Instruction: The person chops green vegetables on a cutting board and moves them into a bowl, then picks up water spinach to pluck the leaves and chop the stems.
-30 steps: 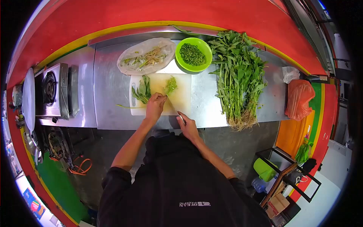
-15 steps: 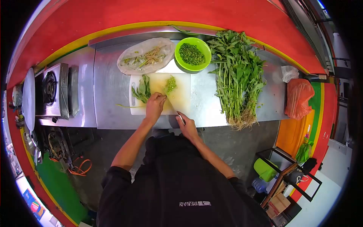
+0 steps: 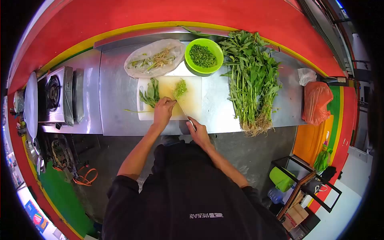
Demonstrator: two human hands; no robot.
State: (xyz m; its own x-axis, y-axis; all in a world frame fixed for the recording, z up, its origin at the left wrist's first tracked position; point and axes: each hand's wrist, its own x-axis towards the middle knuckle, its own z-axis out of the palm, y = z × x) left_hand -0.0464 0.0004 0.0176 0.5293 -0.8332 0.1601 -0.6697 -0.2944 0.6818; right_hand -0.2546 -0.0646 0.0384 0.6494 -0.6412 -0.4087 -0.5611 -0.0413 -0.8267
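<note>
My left hand (image 3: 163, 111) is closed on the leafy greens (image 3: 151, 95), pressing their stems to the white cutting board (image 3: 193, 87). The leaves fan out on the board's left side, and one thin stem pokes past its edge. In my right hand (image 3: 199, 131) is the handle of a knife (image 3: 183, 111); the blade slants up and left, its tip close to my left fingertips. A small heap of chopped pale-green stems (image 3: 181, 88) lies just beyond the blade.
Behind the board are a plastic bag (image 3: 136, 68) of rooty trimmings and a green bowl (image 3: 217, 51) of chopped greens. A big bunch of rooted greens (image 3: 252, 84) lies to the right, near a red plastic bag (image 3: 317, 103). A gas stove (image 3: 60, 96) stands at left.
Both hands keep nearly the same places on the board. The knife blade has shifted only slightly near my left fingertips; the chopped heap looks much the same.
</note>
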